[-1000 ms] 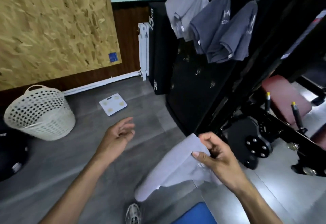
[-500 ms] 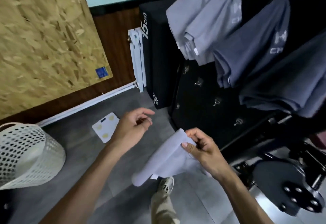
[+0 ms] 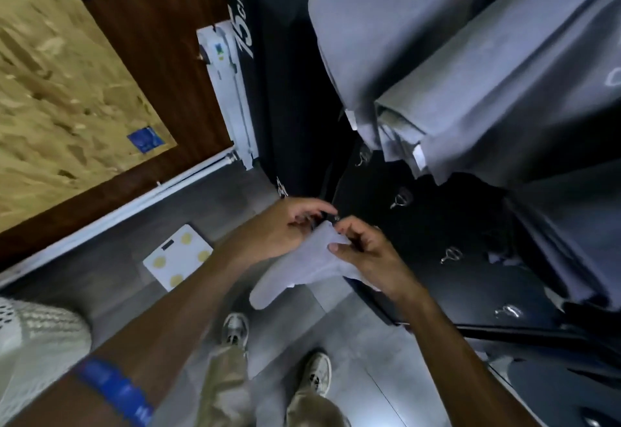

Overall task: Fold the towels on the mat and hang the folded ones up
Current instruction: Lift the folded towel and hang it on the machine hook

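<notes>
A folded light grey towel (image 3: 295,272) hangs between my hands in front of a black panel with small metal hooks (image 3: 398,198). My right hand (image 3: 364,255) pinches the towel's top corner between thumb and fingers. My left hand (image 3: 289,228) is at the same corner, fingers curled against the cloth next to a hook; its exact hold is hidden. Several grey folded towels (image 3: 453,67) hang higher on the panel at the upper right.
A white scale (image 3: 178,260) lies on the grey floor to the left. A white perforated basket (image 3: 37,336) stands at the lower left. A black box marked 75cm (image 3: 268,57) and a white radiator (image 3: 228,97) are by the wall. My shoes (image 3: 235,329) are below.
I have stepped closer to the black panel. My left hand has come across to the towel's top corner, and both hands have lifted the towel up to the hooks.
</notes>
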